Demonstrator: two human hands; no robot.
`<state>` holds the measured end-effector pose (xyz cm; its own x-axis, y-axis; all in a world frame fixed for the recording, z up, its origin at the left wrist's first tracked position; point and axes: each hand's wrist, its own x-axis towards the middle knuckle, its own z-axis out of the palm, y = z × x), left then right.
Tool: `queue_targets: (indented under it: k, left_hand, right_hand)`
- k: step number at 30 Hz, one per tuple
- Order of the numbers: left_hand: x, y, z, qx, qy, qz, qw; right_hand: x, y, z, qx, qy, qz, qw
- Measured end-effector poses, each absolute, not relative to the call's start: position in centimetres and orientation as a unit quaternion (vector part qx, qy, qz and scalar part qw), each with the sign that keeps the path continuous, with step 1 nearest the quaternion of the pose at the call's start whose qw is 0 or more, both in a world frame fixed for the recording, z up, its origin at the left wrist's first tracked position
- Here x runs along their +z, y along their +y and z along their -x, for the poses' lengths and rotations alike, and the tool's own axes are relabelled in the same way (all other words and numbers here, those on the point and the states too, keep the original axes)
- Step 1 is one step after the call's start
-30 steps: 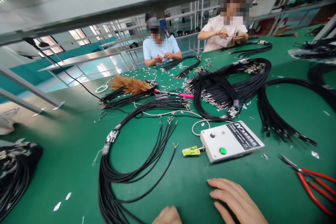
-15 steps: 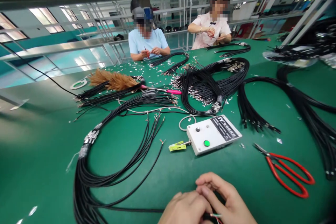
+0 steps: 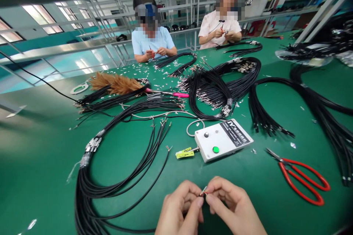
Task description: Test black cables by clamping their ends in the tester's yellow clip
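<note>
A: Head view, the only one we have. Counting: two hands of ours at the bottom edge, one white tester box (image 3: 223, 140), one pair of red scissors (image 3: 302, 176), one feather duster (image 3: 117, 83), two co-workers across the green table (image 3: 41, 154).

B: Hand state?

A: Left hand (image 3: 179, 209) and right hand (image 3: 234, 205) both closed in a pinch, fingertips meeting on the stripped wire ends (image 3: 203, 192). We see a bit of red and white there, just in front of the tester box, low centre of the table.

B: Cables?

A: Black cable bundles all over; we count roughly five or six, can't separate them cleanly. Nearest is the looped bundle (image 3: 110, 187) left of the hands, a loose cable running from it toward them. A yellow-green clip (image 3: 184, 152) sticks out of the tester box's left side. A grey beam crosses the top of the frame.

B: Anything unclear?

A: The wire past the fingertips is hidden by the hands, so we cannot tell which cable it belongs to. Wrists cut off by the frame. The label on the box is unreadable. Small silvery scraps litter the far table. The co-workers' hands hold something small, probably wires, too far to say.
</note>
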<state>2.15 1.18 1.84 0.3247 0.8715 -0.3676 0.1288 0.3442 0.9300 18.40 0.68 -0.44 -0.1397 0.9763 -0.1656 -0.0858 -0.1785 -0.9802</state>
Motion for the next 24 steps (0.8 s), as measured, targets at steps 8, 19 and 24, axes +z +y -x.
queue_targets:
  k: [8, 19, 24]
  left_hand:
    - [1.5, 0.6, -2.3, 0.379, 0.507, -0.447, 0.632]
    - [1.2, 0.5, -2.3, 0.425, 0.529, -0.461, 0.572]
    - [0.5, 0.0, -2.5, 0.441, 0.529, -0.522, 0.503]
  right_hand:
    - [0.5, 1.5, -17.4, 0.723, -0.345, 0.435, 0.411]
    - [1.4, 1.7, -17.6, 0.717, -0.353, 0.430, 0.419]
    - [1.5, 1.9, -17.2, 0.722, -0.344, 0.438, 0.412]
